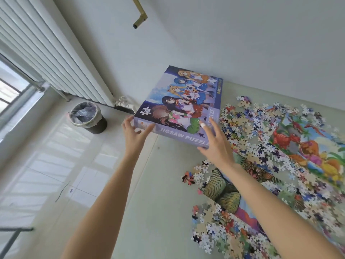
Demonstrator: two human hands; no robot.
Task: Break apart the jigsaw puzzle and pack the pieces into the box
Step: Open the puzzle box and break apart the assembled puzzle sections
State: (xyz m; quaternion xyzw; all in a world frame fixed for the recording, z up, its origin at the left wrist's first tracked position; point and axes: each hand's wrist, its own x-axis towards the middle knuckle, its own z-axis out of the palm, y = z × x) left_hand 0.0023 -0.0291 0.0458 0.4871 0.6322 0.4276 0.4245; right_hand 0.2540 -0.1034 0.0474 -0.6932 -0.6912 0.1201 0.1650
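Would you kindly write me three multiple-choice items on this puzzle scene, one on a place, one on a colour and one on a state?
1. Where does the waste bin stand?
A. on the floor beside the radiator, left of the puzzle box
B. on top of the puzzle pieces
C. at the right edge of the view

2. What colour is the band on the puzzle box that reads JIGSAW PUZZLE?
A. red
B. purple
C. yellow

3. How is the box just now?
A. lid off, lying upside down
B. half filled with pieces
C. closed, lid on, both hands at its near corners

Answers:
1 A: the bin sits near the radiator, left of the box.
2 B: the lettered band is pale purple.
3 C: the lid covers the box; the left hand and right hand reach its near corners, fingers spread.
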